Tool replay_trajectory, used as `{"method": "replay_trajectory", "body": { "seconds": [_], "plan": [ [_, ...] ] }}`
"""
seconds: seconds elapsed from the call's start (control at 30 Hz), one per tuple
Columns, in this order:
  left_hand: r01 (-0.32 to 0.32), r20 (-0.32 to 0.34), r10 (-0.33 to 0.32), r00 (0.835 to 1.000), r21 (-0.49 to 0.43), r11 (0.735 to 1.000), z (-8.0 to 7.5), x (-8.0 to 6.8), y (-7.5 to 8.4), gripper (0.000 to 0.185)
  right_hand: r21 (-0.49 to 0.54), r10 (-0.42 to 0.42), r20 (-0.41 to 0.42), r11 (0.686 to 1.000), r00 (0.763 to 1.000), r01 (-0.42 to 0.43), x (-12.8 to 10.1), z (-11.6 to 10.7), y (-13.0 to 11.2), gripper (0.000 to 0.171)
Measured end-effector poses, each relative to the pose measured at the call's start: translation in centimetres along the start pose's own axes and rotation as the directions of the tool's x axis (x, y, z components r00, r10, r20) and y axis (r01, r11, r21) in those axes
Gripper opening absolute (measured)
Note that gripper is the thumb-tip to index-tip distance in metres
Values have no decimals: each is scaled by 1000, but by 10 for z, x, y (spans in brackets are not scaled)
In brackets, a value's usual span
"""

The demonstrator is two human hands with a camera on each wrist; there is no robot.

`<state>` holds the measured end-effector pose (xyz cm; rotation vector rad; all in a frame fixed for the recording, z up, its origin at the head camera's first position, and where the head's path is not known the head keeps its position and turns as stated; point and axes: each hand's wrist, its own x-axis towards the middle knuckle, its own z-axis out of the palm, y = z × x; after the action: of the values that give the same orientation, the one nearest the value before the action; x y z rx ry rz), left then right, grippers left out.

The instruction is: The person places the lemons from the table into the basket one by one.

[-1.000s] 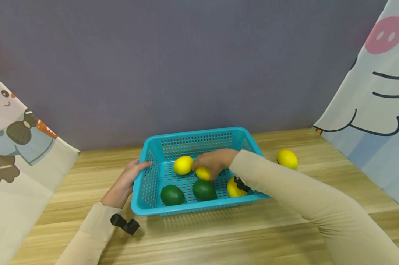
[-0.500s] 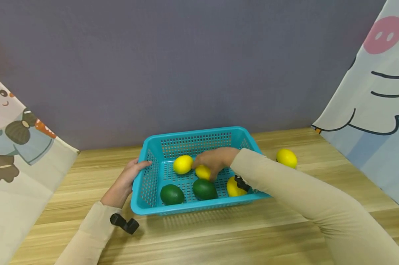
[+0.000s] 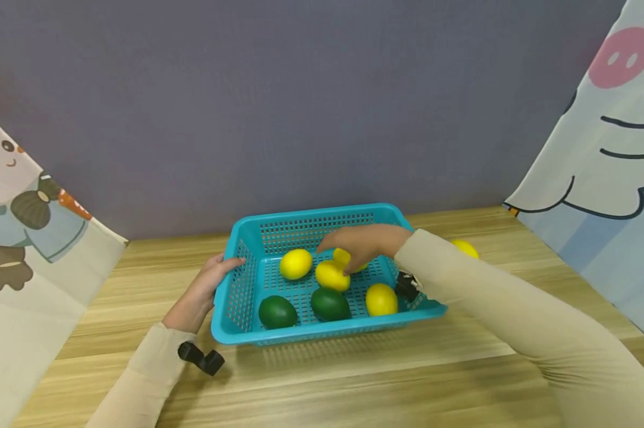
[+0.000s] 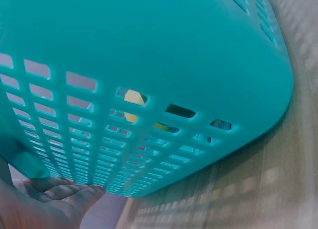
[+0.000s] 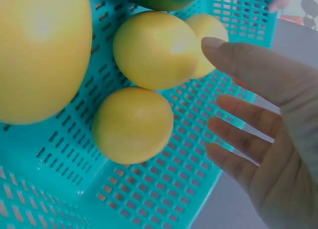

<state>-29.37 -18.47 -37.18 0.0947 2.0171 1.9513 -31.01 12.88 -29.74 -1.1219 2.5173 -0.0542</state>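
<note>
A teal mesh basket [image 3: 300, 336] holds several lemons, among them a left one [image 3: 296, 264], a middle one [image 3: 331, 276] and a front right one [image 3: 381, 299]. Two dark green avocados [image 3: 277, 312] [image 3: 330, 305] lie along its front side. My left hand [image 3: 212, 282] grips the basket's left rim, thumb over the top, and in the left wrist view its fingers [image 4: 74, 196] lie against the outer wall. Over the basket, my right hand [image 3: 362, 242] has its fingers spread loosely. The right wrist view shows nothing in its grasp, the thumb overlapping a lemon [image 5: 208, 35].
Another lemon [image 3: 466, 248] lies on the wooden table [image 3: 322, 386] right of the basket, partly hidden by the right sleeve. A grey wall [image 3: 322, 107] rises close behind the basket. Cartoon-printed panels [image 3: 616, 166] flank both sides.
My right hand has let go of the middle lemon and moved up and to the right. Another lemon now shows between and below its fingers. My left hand stays on the rim.
</note>
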Motion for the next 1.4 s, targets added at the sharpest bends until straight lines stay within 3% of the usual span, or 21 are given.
{"method": "replay_trajectory", "body": {
  "seconds": [0.3,0.43,0.57,0.73,1.13,1.4],
  "plan": [
    [-1,1,1,1000,-3,1000,0,0,0,57,7,-73,-123,997,990,74,-25,-7,11,59],
    [1,-2,-1,1000,-4,1000,0,0,0,57,4,-65,-169,998,984,66,-39,-9,16,56],
    [0,-2,0,1000,-5,1000,1,1,1,57,15,18,-239,1000,971,-14,-54,-10,20,51],
    [-6,4,6,1000,-6,1000,1,1,1,57,40,122,-353,993,928,-115,-74,-7,31,45],
    [-6,-2,6,1000,-2,1000,0,1,-1,57,113,172,-429,984,887,-136,-102,0,48,43],
    [-5,5,5,1000,-10,1000,-1,0,-1,57,130,218,-488,976,845,-177,-116,8,61,40]
  ]
}}
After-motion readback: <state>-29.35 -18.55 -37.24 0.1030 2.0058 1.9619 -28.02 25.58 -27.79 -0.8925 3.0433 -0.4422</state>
